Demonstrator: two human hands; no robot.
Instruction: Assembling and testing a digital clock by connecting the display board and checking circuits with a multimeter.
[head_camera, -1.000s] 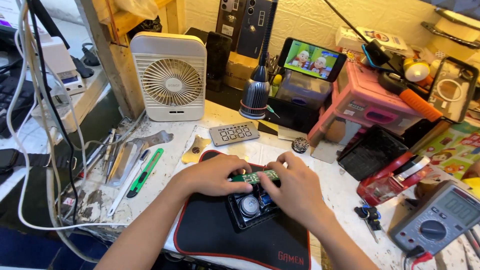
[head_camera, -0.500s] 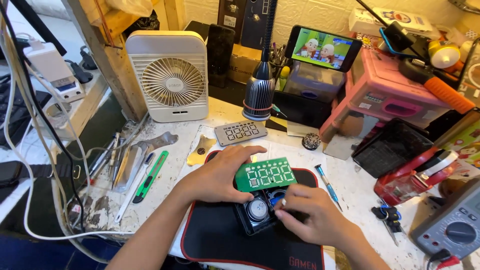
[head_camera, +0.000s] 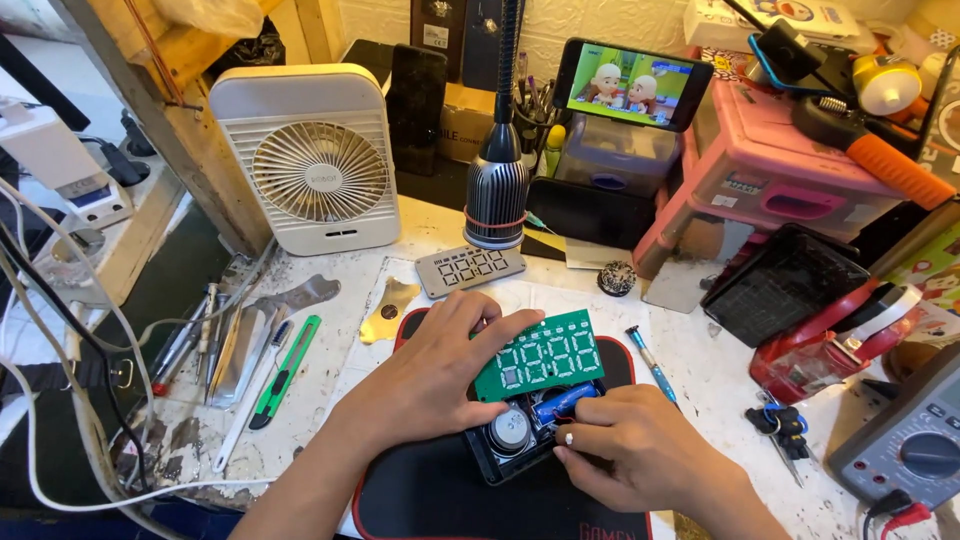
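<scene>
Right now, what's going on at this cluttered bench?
A person is working on a small opened black device that sits on a dark mat. The left hand tilts up a green circuit board with a four-digit display, lifted off the case. The right hand rests at the case's edge, its fingers by a blue cylindrical part inside. A loose grey display cover lies in front of a white fan, and a screwdriver lies beside the mat.

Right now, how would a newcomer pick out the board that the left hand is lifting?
Start at the white desk fan, then drop to the black mat. Above the opened black case, the left hand tilts a green rectangular circuit board showing four digit outlines, unlike the grey digit panel lying flat.
</scene>
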